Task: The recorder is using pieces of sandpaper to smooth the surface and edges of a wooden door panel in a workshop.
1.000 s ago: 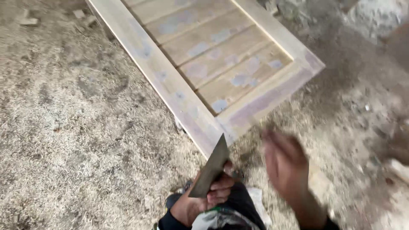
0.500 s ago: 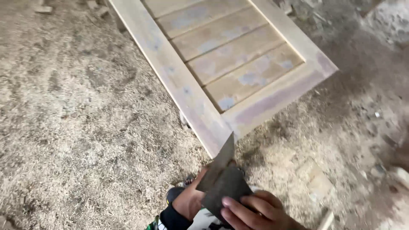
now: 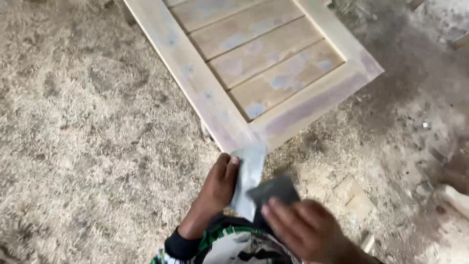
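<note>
I'm looking down on a wooden door panel [image 3: 264, 68] lying flat over a floor thick with sawdust [image 3: 83, 137]. My left hand [image 3: 220, 186] grips a pale sheet of sandpaper [image 3: 249, 176] by its long edge, held just off the panel's near corner. My right hand [image 3: 303, 227] pinches a darker flap of that sheet [image 3: 273, 189], fingers closed on it; motion blur makes it hard to tell whether this is a fold or a second piece. By my reading, the step in hand is folding or squaring up the sheet before rubbing the wood. The next move calls for a flat, firm fold, then laying it on the grey-smeared frame edge nearest me. A wood offcut [image 3: 354, 195] lies in the dust to the right.
</note>
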